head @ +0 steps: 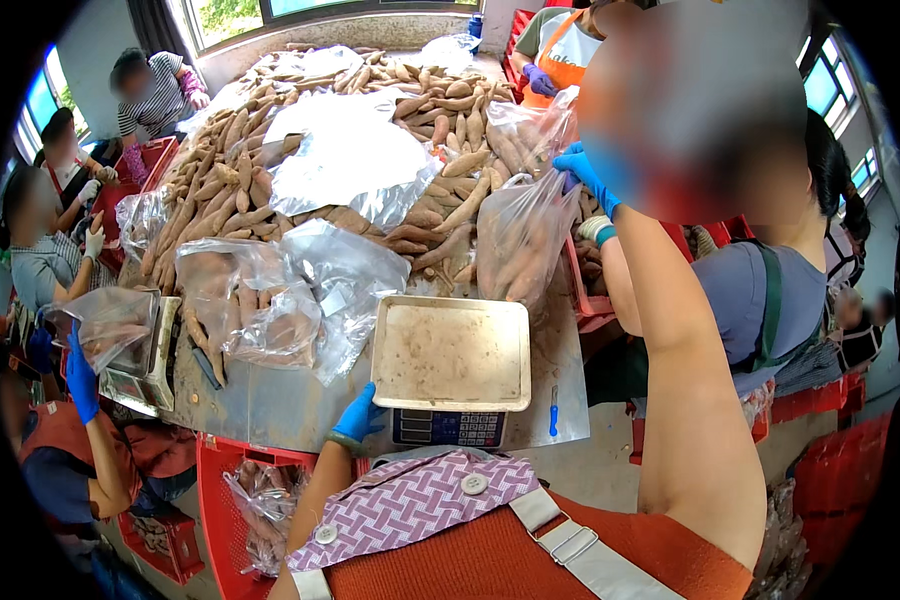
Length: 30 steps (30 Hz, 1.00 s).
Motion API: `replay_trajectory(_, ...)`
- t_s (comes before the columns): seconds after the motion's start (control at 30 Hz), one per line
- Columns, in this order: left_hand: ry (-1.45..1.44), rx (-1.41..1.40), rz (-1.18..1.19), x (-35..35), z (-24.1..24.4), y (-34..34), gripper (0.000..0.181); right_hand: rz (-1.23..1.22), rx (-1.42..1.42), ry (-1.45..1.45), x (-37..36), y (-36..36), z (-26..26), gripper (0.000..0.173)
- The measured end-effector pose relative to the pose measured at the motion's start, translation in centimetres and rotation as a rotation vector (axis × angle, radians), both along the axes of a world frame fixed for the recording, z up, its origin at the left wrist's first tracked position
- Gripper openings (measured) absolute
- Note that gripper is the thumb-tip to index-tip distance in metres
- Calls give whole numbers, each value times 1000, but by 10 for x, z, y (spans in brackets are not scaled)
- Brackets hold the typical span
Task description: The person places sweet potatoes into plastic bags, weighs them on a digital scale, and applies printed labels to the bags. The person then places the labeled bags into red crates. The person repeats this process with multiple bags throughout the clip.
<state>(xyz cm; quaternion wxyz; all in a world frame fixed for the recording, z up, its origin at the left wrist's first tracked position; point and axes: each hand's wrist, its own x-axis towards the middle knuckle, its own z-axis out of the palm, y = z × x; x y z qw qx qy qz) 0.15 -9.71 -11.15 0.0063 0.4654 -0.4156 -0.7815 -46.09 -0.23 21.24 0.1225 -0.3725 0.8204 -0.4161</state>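
Note:
My right hand (586, 174), in a blue glove, is shut on the gathered top of a clear plastic bag (521, 244) holding sweet potatoes. The bag hangs at the right of the table, just behind the scale's tray. My left hand (358, 417), also gloved in blue, is at the near left corner of the bare metal tray (451, 352) of a digital scale (450, 429), its fingers apart and grasping nothing. Left of the tray, a filled clear bag (251, 300) and a crumpled clear bag (341, 281) lie on the table.
Sweet potatoes (217, 199) are heaped across the metal table (285, 401), partly under white plastic sheeting (345, 154). A blue-handled knife (553, 412) lies right of the scale. Red crates (217, 487) flank the table. Co-workers stand around, one (750, 300) close at my right.

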Motion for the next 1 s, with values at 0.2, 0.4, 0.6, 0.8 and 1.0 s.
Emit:
replay_trajectory(0.2,151,-739,30,23,69,-36,54,-36,-72,57,-32,-31,-4,22)
replay_trajectory(0.4,315,-736,19,24,172,-54,55,-51,-127,234,-16,-26,81,26)
replay_trajectory(0.6,481,-564,-330,-4,214,-20,74,224,-305,97,60,-17,145,25)
replay_trajectory(0.8,503,-327,-454,-44,221,37,98,362,-614,-590,125,-2,143,19)
replay_trajectory(1.0,525,-941,-601,-50,103,-1,63,577,-674,-485,240,25,117,27)
